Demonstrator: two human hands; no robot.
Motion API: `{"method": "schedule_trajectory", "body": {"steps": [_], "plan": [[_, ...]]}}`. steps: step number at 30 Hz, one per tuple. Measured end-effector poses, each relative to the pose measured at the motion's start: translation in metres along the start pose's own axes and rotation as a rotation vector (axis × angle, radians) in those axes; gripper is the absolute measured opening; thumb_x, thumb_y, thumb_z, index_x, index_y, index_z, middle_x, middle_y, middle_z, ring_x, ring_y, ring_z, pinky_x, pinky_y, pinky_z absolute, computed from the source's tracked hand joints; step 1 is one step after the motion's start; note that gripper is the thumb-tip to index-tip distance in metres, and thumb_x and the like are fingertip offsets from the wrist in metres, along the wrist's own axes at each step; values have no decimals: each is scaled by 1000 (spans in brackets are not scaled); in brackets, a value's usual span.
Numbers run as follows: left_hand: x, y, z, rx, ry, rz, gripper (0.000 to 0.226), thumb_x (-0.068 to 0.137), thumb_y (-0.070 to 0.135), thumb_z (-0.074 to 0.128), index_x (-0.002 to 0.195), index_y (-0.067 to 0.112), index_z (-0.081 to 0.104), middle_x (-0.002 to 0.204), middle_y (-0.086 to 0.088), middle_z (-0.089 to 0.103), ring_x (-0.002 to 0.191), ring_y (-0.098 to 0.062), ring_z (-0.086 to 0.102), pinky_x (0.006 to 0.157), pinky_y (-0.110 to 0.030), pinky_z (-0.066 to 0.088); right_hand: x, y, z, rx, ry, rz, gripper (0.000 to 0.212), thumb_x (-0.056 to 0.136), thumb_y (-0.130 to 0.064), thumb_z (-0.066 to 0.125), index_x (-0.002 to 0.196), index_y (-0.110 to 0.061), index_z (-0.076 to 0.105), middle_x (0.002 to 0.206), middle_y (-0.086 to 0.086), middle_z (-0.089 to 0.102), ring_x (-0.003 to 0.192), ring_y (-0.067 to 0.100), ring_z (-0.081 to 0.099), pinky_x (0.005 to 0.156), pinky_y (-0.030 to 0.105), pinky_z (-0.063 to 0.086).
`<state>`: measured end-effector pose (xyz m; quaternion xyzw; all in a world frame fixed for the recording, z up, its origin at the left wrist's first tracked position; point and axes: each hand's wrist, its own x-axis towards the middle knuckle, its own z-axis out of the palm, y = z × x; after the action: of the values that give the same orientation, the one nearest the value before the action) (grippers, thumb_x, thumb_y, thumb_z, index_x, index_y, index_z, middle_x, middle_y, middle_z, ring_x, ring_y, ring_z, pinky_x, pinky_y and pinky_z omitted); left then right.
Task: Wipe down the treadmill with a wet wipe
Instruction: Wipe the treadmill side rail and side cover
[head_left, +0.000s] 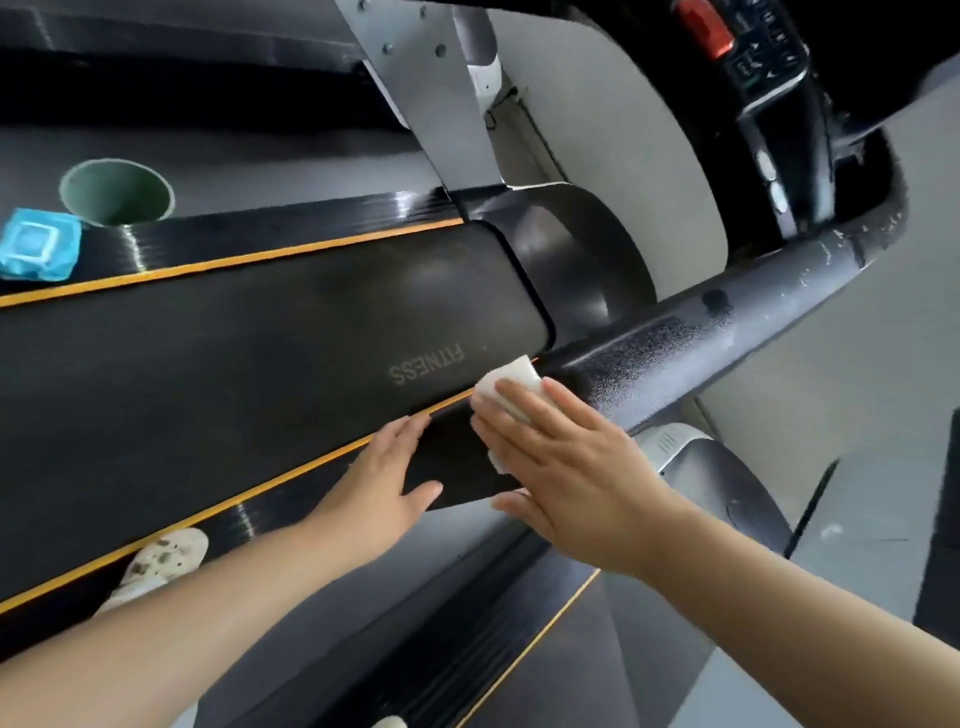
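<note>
The black treadmill belt (234, 374), marked FITNESS, runs across the middle of the head view between orange-lined side rails. My right hand (566, 473) lies flat with straight fingers on a white wet wipe (511, 384), pressing it onto the near side rail (457, 467) close to the belt's front end. My left hand (389, 483) rests open on the same rail just to the left, fingers straight. A worn black handrail (727, 332) passes right above the wipe.
A blue pack of wipes (39, 244) lies on the far rail next to a green bin (117, 192). The grey upright (431, 93) and the console with a red button (753, 57) stand at the top. My shoe (161, 561) is on the near rail.
</note>
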<state>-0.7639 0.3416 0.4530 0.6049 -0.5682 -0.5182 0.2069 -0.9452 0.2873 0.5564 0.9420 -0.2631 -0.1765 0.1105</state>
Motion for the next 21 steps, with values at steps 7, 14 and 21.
{"method": "schedule_trajectory", "body": {"steps": [7, 14, 21], "plan": [[-13, -13, 14, -97, -58, -41, 74, 97, 22, 49, 150, 30, -2, 159, 6, -7, 145, -11, 4, 115, -26, 13, -8, 8, -11, -119, -131, -13, 64, 98, -51, 17, 140, -9, 43, 148, 9, 39, 138, 27, 33, 112, 40, 20], [-20, -31, 27, -143, -51, -94, 72, 98, 21, 46, 150, 30, -3, 158, 8, -5, 145, -10, 8, 112, -23, 13, 16, -12, -1, -405, -314, -280, 66, 91, -48, 27, 145, -10, 32, 148, 12, 37, 140, 29, 28, 116, 43, 6], [-19, -35, 38, -179, -30, -82, 72, 98, 22, 45, 150, 31, -4, 157, 12, -12, 143, -11, 19, 105, -23, 28, 10, -4, -7, -385, -266, -234, 66, 88, -47, 38, 136, -3, 46, 146, 24, 36, 138, 34, 29, 114, 44, 9]]}}
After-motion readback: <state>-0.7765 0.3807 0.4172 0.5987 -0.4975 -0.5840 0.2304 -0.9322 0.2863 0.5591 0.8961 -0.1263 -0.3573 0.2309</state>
